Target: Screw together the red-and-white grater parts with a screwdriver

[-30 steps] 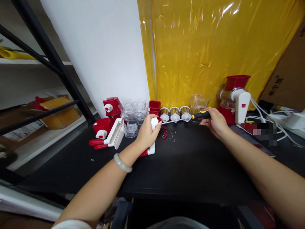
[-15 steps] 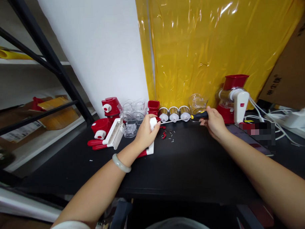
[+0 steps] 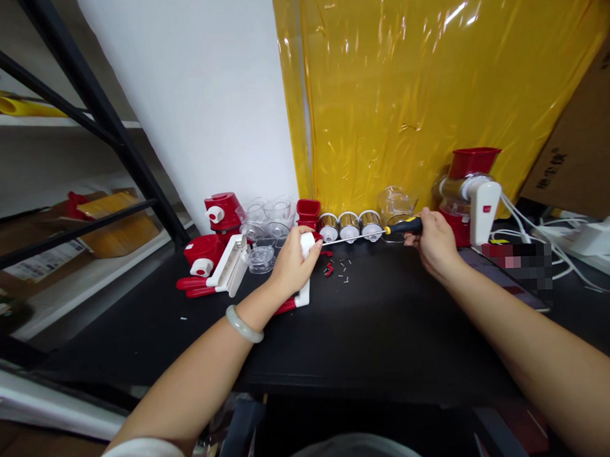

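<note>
My left hand [image 3: 293, 259] is closed around a red-and-white grater part [image 3: 307, 244], most of which my fingers hide. In my right hand [image 3: 435, 240] is a screwdriver [image 3: 405, 226] with a black and yellow handle. Its long shaft points left, and the tip is at or close to the part; whether it touches I cannot tell. Under my left wrist lies a white crank arm [image 3: 303, 295] with a red grip, partly covered. Small screws [image 3: 343, 270] and little red pieces [image 3: 329, 270] are scattered on the black table [image 3: 379, 332].
Left stand red grater bases [image 3: 223, 210], a white arm with red handles [image 3: 229, 268] and clear plastic cups [image 3: 267, 220]. Behind my hands are a red hopper [image 3: 308, 212] and metal grater drums [image 3: 349, 225]. At right are an assembled grater [image 3: 476, 196], a tablet [image 3: 507, 281] and white cables [image 3: 520, 227].
My right hand and the screwdriver have shifted very slightly right in the picture. Both hands keep their hold, and the table items look the same.
</note>
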Demonstrator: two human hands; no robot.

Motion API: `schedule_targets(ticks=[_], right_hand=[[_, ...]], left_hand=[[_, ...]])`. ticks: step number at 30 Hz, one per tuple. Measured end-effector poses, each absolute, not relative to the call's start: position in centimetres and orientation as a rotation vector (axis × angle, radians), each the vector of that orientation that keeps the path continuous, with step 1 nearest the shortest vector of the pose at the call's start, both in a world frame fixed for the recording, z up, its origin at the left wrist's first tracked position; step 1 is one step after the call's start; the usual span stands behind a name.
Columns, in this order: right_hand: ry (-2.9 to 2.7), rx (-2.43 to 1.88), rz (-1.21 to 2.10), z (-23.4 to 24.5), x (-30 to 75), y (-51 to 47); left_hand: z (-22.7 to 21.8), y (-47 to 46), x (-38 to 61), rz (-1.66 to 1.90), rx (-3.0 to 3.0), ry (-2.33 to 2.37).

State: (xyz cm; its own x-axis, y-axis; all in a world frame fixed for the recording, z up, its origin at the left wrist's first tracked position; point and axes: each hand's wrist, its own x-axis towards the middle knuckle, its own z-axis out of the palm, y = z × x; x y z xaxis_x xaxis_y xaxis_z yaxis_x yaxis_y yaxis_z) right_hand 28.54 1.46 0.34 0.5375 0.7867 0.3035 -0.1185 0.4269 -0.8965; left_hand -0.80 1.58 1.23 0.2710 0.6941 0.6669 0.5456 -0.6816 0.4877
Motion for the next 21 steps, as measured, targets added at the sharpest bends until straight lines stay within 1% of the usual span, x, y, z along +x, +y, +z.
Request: schedule_targets(ticks=[12,21], right_hand=[[-0.846,-0.95,0.606,0.55,28.62,1.32],[-0.824,-0.929,0.655,0.26,28.62,1.54]], left_hand=[[1.06,1.86,-0.79,1.379,2.335,1.151],[0.77,2.18,-0.95,1.385,2.34,1.121]])
